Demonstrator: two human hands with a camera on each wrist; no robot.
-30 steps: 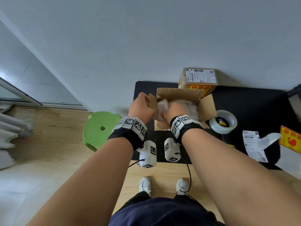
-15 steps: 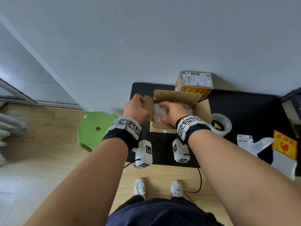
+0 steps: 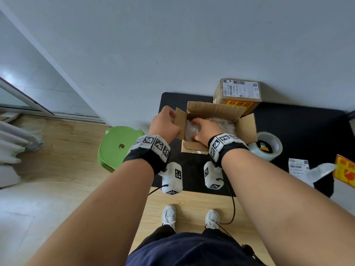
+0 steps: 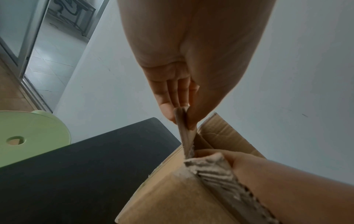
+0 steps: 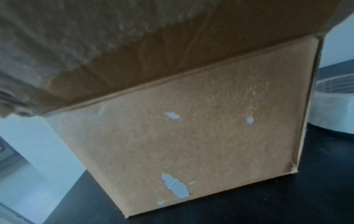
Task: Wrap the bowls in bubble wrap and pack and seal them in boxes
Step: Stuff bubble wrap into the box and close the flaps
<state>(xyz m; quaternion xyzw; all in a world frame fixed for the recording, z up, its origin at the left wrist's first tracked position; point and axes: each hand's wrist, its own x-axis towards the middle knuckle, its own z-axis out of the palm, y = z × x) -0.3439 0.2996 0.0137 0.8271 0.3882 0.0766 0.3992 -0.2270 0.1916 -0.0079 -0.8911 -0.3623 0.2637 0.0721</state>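
An open cardboard box (image 3: pixel 246 129) stands on the black table (image 3: pixel 307 127). Inside it lies a bubble-wrapped bowl (image 3: pixel 223 122). My left hand (image 3: pixel 165 122) pinches the box's left flap (image 4: pixel 184 133) between thumb and fingers and holds it upright. My right hand (image 3: pixel 204 129) reaches into the box, its fingers curled down over the wrapped bundle; the fingertips are hidden. In the right wrist view only the box's near wall (image 5: pixel 191 136) and its front flap show. A second, sealed box (image 3: pixel 238 94) with a label stands behind, against the wall.
A roll of clear tape (image 3: pixel 267 145) lies right of the open box. Shipping labels (image 3: pixel 298 166) and an orange sticker (image 3: pixel 344 169) sit at the table's right edge. A green stool (image 3: pixel 119 146) stands left of the table. The wall is close behind.
My right hand has shifted from the middle of the box toward its left side, still on the wrapped bundle. My left hand has kept hold of the left flap.
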